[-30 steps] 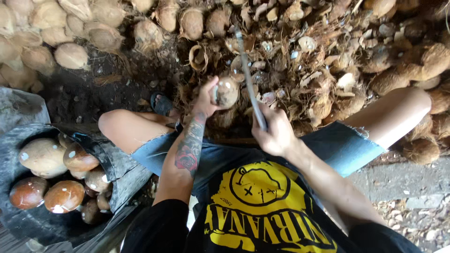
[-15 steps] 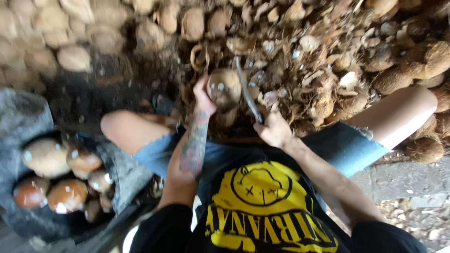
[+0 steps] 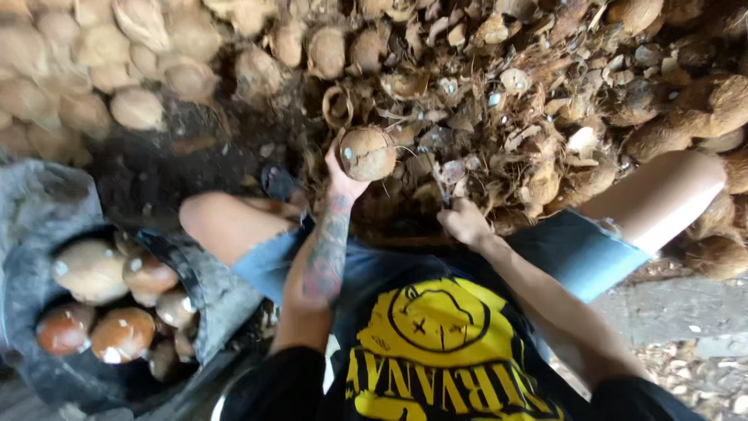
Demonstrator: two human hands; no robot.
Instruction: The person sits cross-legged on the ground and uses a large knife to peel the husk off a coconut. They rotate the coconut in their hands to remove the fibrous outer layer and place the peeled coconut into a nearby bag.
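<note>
Well, starting at my far left, a dark tub [image 3: 47,234] sits on the ground beside my left knee; it holds a cluster of peeled coconuts [image 3: 117,292], smooth and brown to pale, packed touching one another; above it, along the top left, a heap of pale unhusked coconuts [image 3: 101,70] lies blurred. Moving inward, my left leg [image 3: 234,226] is bent outward in cut-off denim, with a dark sandal [image 3: 279,183] just past the knee on dark soil; my left hand [image 3: 343,175] comes next, tattooed forearm raised, fingers curled up around the underside of a round husked coconut [image 3: 366,152], which it holds up in front of me, just above the litter of husk and between my knees. To the right of that, my right hand [image 3: 466,222] sits lower and closer to my body, fingers closed in a fist about the handle of a knife [image 3: 442,189], of which only a short dark stretch shows above the knuckles, pointing away from me; blade and coconut are apart. Further right, a wide pile of husk scraps [image 3: 530,101] and shell pieces covers the ground; my right leg [image 3: 647,206] stretches across it, with rough brown coconuts [image 3: 701,109] at the far right edge.
</note>
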